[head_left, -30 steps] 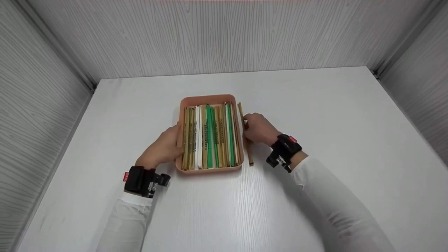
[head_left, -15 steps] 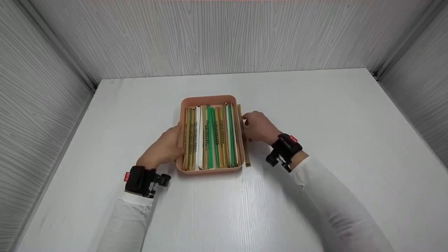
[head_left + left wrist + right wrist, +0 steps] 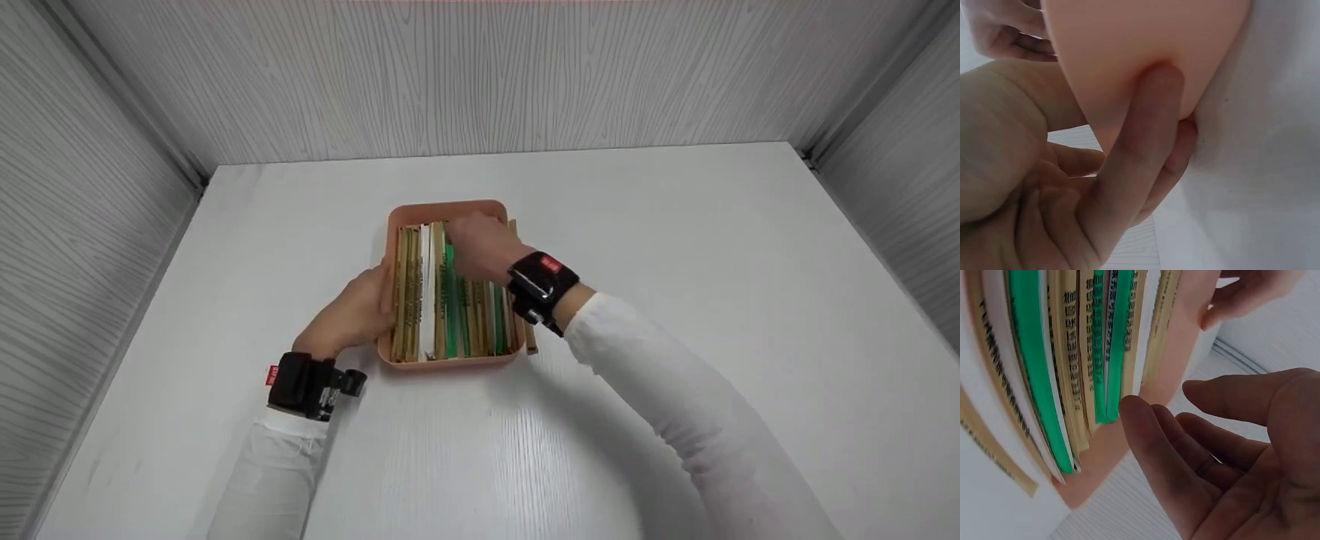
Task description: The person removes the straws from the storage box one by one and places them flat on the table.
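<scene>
While my L hand (image 3: 352,311) gripped the tray (image 3: 450,365), my R hand (image 3: 480,244) hung unclenched w/ nothing held, pkts (image 3: 427,300) apparently mostly in, 1 strip (image 3: 1002,461) outside, right.

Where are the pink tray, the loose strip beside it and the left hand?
Pink tray (image 3: 450,366): head view, near wall.
Loose strip (image 3: 995,451): right wrist view, visible middle.
Left hand (image 3: 349,311): head view, back of hand.

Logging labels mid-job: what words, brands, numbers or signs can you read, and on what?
None can be read for certain.
Green wrappers: dark printing, too blurred.
Tan wrappers: dark printing, too blurred.
Loose tan strip outside the box: dark print, too small.
Red tags on black wristbands: too small.
</scene>
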A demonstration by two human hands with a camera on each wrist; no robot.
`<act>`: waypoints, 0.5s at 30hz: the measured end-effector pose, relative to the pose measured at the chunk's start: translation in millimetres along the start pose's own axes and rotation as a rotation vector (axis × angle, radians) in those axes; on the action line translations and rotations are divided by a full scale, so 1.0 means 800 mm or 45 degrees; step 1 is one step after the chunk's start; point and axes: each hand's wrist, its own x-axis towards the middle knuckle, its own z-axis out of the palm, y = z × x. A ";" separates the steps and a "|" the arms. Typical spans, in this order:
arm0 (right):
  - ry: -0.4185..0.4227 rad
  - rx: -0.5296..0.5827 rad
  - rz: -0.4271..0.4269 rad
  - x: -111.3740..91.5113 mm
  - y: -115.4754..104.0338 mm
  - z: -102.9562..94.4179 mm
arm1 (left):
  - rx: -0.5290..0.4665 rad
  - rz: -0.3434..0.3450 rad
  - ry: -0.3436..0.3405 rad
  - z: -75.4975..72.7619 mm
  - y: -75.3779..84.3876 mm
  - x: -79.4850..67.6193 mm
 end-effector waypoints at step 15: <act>-0.087 -0.078 0.106 0.035 -0.012 0.061 | -0.004 -0.020 -0.011 -0.001 0.002 0.000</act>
